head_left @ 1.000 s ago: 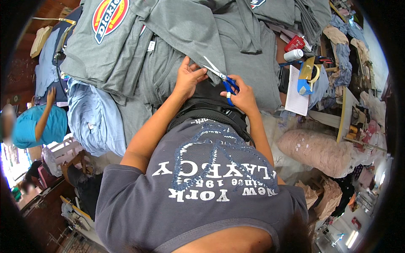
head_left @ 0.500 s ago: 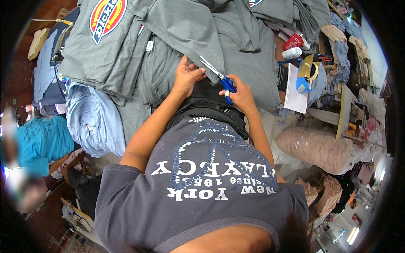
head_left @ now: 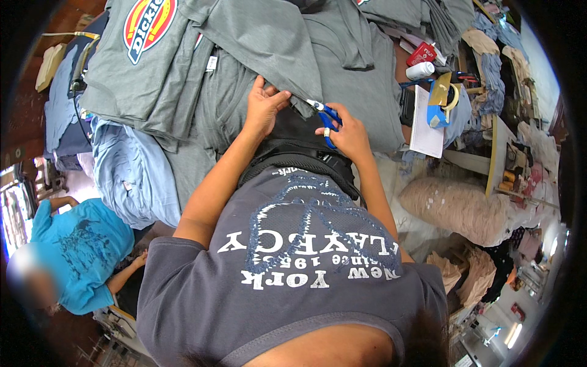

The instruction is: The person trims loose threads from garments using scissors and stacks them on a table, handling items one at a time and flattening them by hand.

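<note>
A grey shirt (head_left: 278, 58) lies across a spread of other grey garments in front of me, and one corner of it reaches toward my body. My left hand (head_left: 264, 109) pinches the near edge of this cloth between thumb and fingers. In my right hand (head_left: 348, 134) is a pair of scissors (head_left: 330, 125) with blue handles, my fingers through the loops. Their blades point up and left at the cloth edge beside my left fingertips. Most of the blade length is hidden at the cloth.
Folded grey shirts with a colourful logo (head_left: 148, 27) are piled at far left. Light blue cloth (head_left: 134, 159) hangs over the left edge. On the right are a notepad (head_left: 426, 125), tape roll (head_left: 451, 98) and white bottle (head_left: 420, 71). A person in turquoise (head_left: 92, 244) is at lower left.
The scissors' blades have gone from lying visible above the cloth to the edge by my left fingers, mostly out of sight. The person in turquoise has come further into view.
</note>
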